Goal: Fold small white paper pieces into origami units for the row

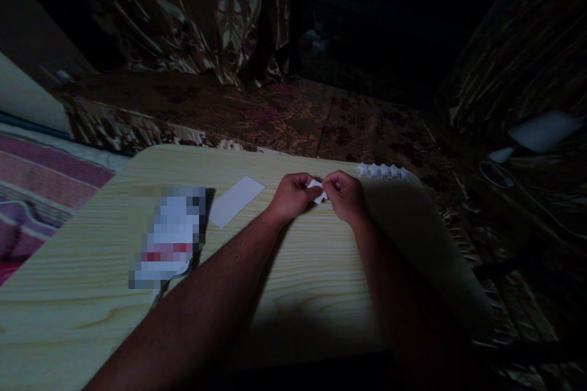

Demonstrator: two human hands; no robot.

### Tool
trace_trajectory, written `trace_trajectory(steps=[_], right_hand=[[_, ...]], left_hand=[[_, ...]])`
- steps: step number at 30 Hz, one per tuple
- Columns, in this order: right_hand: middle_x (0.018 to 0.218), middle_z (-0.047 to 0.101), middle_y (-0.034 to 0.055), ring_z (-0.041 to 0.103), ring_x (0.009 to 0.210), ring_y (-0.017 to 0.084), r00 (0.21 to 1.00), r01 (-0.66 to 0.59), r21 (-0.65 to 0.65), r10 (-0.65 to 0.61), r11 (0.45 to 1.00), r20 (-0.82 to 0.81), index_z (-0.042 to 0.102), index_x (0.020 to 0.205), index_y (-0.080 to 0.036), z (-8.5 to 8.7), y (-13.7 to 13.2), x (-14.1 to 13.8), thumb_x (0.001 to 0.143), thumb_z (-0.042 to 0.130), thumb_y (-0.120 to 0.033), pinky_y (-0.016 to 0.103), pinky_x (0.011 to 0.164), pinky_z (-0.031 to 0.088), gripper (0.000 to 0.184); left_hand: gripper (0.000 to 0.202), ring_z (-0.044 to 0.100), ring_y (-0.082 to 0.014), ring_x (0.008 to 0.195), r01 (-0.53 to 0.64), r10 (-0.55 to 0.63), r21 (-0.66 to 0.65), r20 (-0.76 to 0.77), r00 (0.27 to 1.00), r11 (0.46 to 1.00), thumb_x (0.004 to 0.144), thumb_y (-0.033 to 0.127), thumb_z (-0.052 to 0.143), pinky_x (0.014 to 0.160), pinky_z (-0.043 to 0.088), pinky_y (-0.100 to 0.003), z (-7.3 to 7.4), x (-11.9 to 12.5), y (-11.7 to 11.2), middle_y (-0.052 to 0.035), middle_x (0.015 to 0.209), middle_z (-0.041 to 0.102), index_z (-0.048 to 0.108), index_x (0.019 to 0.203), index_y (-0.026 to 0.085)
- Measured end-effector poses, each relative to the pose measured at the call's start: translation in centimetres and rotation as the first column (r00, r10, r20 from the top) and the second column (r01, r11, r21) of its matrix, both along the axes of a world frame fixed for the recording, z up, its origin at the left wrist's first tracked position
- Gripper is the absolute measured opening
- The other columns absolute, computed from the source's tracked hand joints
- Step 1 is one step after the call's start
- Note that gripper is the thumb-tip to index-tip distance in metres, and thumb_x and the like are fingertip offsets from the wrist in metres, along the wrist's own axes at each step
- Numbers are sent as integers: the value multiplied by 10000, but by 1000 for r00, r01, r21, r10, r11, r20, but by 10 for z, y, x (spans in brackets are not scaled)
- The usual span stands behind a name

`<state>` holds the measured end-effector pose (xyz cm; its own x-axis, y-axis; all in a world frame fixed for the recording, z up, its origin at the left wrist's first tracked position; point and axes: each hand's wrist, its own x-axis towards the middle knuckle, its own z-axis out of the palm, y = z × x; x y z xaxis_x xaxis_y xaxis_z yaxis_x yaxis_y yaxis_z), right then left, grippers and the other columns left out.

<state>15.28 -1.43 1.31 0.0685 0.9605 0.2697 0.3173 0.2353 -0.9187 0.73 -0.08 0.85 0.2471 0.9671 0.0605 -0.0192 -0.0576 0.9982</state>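
Note:
Both my hands meet over the far middle of a light wooden table [92, 293]. My left hand [291, 195] and my right hand [346, 195] are closed in a pinch on the same small folded piece of white paper [317, 190], held just above the tabletop. A row of several small white folded paper shapes [384, 170] lies at the table's far edge, just right of my right hand. A white paper strip [236, 200] lies flat to the left of my left hand.
A blurred-out flat object [169, 235] rests on the table's left part. Patterned fabric covers the dark floor beyond [275, 113]. A striped cloth [36, 183] lies at left. A white object and cord [536, 134] lie at right.

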Motion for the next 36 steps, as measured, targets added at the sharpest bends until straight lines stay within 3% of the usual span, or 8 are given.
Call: trace_trajectory(steps=[8, 17, 21, 29, 36], right_hand=[[603, 603, -19, 582, 525, 129, 994, -93, -105, 85, 990, -71, 590, 758, -187, -1, 2, 1, 745, 594, -362, 228, 487, 456, 176], [568, 596, -18, 573, 538, 136, 992, -87, -41, 90, 995, 92, 592, 744, -188, -5, 2, 7, 778, 551, -338, 234, 511, 429, 159], [590, 592, -19, 568, 550, 137, 994, -73, -30, 75, 997, 82, 584, 727, -194, -6, 2, 5, 771, 546, -326, 235, 514, 429, 145], [570, 565, -27, 569, 517, 137, 999, -20, -29, 19, 999, -32, 580, 763, -197, -3, 3, 2, 782, 565, -360, 242, 497, 438, 165], [554, 575, -26, 545, 506, 127, 997, -75, -40, 74, 996, -14, 583, 745, -189, -2, 2, 5, 759, 593, -318, 235, 504, 417, 131]], left_hand=[[113, 469, -83, 502, -28, 27, 33, 36, 999, 999, 656, 243, 640, 501, 353, -213, -3, 2, -1, 9, 585, 589, 614, 666, 133], [97, 475, -84, 493, -10, 9, 9, 55, 998, 1000, 634, 226, 645, 497, 351, -216, 2, 2, -4, 13, 575, 588, 616, 651, 135], [100, 490, -90, 502, 12, -11, -5, 81, 997, 1000, 632, 221, 650, 501, 364, -220, 3, 2, -4, 8, 581, 594, 615, 658, 131], [143, 469, -88, 530, -40, 42, 62, -27, 999, 997, 676, 278, 639, 490, 330, -208, -2, 3, -2, 8, 632, 598, 608, 722, 146], [184, 440, -87, 515, -59, 63, 58, -69, 996, 997, 669, 314, 649, 473, 300, -212, -1, 2, -3, 12, 614, 573, 619, 723, 140]])
